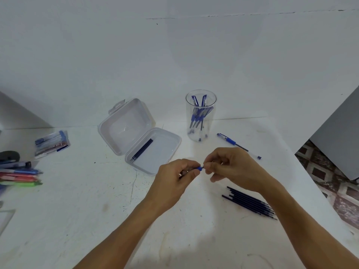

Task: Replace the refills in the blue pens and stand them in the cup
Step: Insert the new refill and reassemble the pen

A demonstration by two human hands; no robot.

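Plain white wall (174, 55), scuffed white table (77, 210), tiled floor (330, 181) off past the right hand (231, 167). Left hand (174, 177) gripped a blue pen (200, 168), right pinched its end. Cup (201, 115) stood just beyond them, refills (250, 203) lay by the right wrist.

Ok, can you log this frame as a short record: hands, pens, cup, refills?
left hand: grips held pen
right hand: pinches that pen's other end
cup: upright, several pens inside
loose pen: lying on table, right of cup
box: open, a few refills inside
refill pile: on table by right forearm
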